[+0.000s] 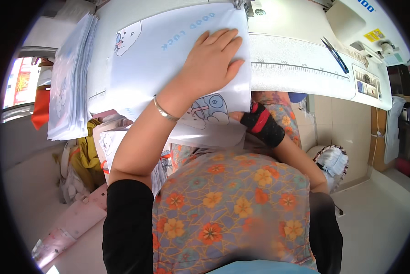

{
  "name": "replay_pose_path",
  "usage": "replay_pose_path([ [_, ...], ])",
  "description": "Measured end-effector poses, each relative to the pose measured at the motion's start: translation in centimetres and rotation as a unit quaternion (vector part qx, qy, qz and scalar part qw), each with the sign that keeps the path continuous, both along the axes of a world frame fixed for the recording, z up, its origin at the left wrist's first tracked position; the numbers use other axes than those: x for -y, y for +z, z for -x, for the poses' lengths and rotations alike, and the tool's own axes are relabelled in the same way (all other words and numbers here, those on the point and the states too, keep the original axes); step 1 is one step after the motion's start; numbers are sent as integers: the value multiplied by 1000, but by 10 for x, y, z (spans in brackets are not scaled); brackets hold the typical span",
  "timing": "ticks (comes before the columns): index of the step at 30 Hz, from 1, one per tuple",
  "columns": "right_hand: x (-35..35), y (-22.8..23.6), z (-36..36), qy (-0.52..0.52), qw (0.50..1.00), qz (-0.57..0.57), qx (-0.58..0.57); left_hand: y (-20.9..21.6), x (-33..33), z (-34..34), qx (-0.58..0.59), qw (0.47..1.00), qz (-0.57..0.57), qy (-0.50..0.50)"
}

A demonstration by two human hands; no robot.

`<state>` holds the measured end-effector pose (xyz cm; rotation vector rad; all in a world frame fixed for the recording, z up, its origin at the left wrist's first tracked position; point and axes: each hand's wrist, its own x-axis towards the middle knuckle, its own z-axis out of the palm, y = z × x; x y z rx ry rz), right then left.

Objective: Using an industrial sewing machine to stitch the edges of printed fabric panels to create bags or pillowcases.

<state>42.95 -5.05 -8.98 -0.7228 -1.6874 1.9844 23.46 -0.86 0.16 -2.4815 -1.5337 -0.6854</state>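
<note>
A pale blue sheet of cloth (145, 68) with printed cartoon animals and lettering lies on the white sewing table, its near part hanging over the front edge toward my lap. My left hand (216, 57) rests flat on the cloth near its right side, fingers stretched out and pointing away from me. At the table's front edge is my right hand (259, 122), in a black and red wrap. Its thumb lies on top of the hanging part of the cloth by the right edge, and its other fingers are hidden, seemingly behind the cloth.
A sewing machine (365, 23) stands at the far right. Thread snips (336, 57) lie on the table near its printed ruler. A thick stack of similar printed sheets (72, 82) hangs over the table's left end. A basket with white material (333, 162) stands at lower right.
</note>
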Motion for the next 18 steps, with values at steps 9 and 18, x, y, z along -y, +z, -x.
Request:
replay_pose_path([
  [9,8,38,-3,-41,992,2,118,7,-20,8,3,1000,-10,4],
  [18,-2,43,2,-86,977,-150,126,3,-17,-8,22,1000,-9,19],
])
